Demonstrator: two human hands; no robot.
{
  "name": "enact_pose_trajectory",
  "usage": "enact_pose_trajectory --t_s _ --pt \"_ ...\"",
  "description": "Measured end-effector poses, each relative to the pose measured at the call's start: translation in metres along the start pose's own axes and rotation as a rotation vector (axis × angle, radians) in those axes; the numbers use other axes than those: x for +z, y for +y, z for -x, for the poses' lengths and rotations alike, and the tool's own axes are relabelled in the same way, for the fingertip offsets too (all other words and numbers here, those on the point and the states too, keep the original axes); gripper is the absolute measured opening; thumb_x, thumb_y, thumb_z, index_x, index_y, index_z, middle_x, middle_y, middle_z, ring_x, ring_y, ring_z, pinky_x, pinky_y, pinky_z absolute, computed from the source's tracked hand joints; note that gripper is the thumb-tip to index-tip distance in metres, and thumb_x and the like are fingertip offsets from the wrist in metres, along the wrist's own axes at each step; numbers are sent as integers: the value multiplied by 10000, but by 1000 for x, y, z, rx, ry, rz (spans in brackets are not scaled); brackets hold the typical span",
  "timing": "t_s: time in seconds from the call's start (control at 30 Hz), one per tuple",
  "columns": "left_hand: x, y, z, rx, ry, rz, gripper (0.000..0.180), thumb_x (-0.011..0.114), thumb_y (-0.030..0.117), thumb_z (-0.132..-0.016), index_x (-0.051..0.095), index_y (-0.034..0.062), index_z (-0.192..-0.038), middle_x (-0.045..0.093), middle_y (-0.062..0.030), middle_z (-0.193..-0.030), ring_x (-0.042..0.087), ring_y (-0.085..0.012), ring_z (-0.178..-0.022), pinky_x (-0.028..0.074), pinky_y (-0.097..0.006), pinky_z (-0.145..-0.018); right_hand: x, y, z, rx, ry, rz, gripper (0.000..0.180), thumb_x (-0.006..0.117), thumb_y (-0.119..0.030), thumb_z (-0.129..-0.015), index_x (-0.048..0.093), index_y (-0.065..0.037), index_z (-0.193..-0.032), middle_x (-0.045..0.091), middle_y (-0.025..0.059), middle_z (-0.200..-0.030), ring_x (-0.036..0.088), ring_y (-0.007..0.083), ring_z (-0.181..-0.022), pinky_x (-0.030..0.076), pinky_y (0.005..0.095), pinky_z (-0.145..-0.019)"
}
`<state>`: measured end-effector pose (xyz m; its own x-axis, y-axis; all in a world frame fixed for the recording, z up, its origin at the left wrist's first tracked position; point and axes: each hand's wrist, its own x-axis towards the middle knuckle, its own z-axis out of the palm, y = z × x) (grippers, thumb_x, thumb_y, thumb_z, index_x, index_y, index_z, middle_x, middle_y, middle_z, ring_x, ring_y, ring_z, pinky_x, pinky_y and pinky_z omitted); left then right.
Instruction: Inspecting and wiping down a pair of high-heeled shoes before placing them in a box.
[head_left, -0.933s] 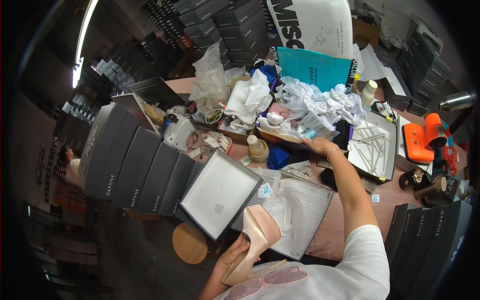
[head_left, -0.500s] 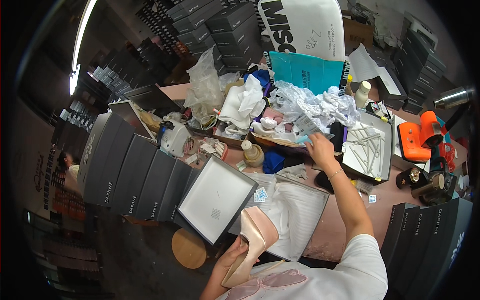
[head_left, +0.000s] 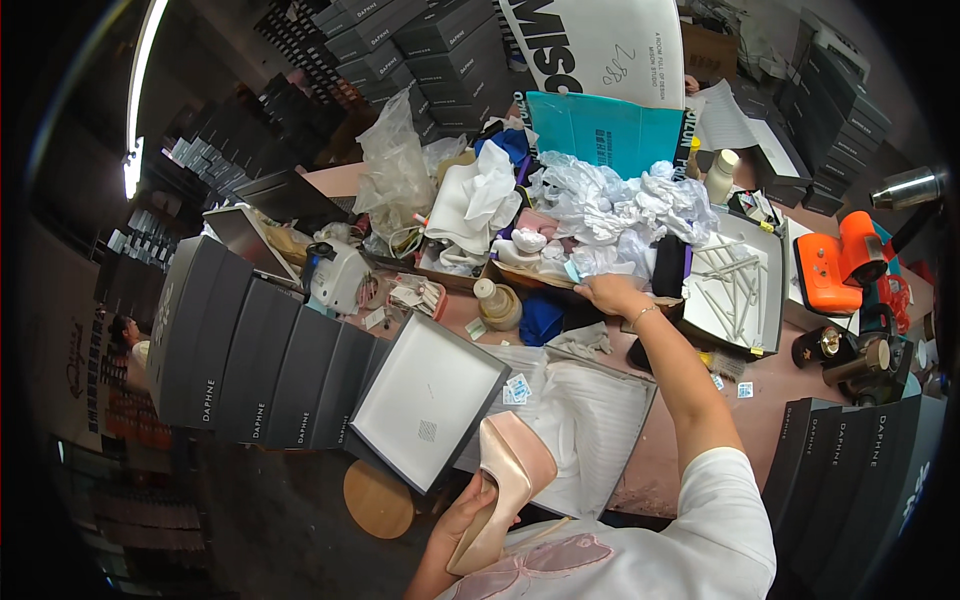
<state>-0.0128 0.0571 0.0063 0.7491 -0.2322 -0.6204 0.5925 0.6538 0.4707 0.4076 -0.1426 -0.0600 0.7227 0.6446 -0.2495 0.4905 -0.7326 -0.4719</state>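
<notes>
My left hand [head_left: 463, 514] is wrapped round a pale pink satin high-heeled shoe [head_left: 507, 482], held tilted close to my body. Past the open shoe box my right arm reaches out, and my right hand [head_left: 612, 294] is at the front edge of a carton [head_left: 530, 277] full of crumpled white tissue paper [head_left: 630, 205]. Its fingers are closed, with a small light-blue piece [head_left: 572, 271] at their tips; what that piece is I cannot make out. The open shoe box [head_left: 640, 425], lined with white wrapping paper [head_left: 590, 425], lies right of the shoe.
A grey box lid [head_left: 430, 400] lies beside the open box. Dark shoe boxes stand stacked at left [head_left: 240, 350] and right [head_left: 850, 480]. Behind are a glue bottle [head_left: 498, 305], a tray of white sticks [head_left: 725, 285], an orange device [head_left: 835, 265] and a brush [head_left: 725, 366].
My right hand has moved left along the carton, and the light-blue piece has shifted with it. The printed clear packet near it no longer shows. My left hand still holds the shoe.
</notes>
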Motion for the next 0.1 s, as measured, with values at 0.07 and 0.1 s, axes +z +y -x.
enact_pose_trajectory --t_s 0.07,0.1 --pt "-3 0 -1 -1 12 2 710 583 228 -948 128 188 -1493 492 -156 -1263 655 -319 -934 576 -416 -750 12 14 -25 57 -115 -1 581 369 -522 -978 643 -43 -1159 636 254 -1124 598 411 -1066 446 471 -936" --pt "-3 0 -2 3 14 5 710 583 228 -948 128 188 -1493 492 -156 -1263 655 -319 -934 576 -416 -750 9 13 -33 81 -170 -1 608 364 -545 -973 640 -48 -1186 626 259 -1156 593 405 -1096 441 461 -959"
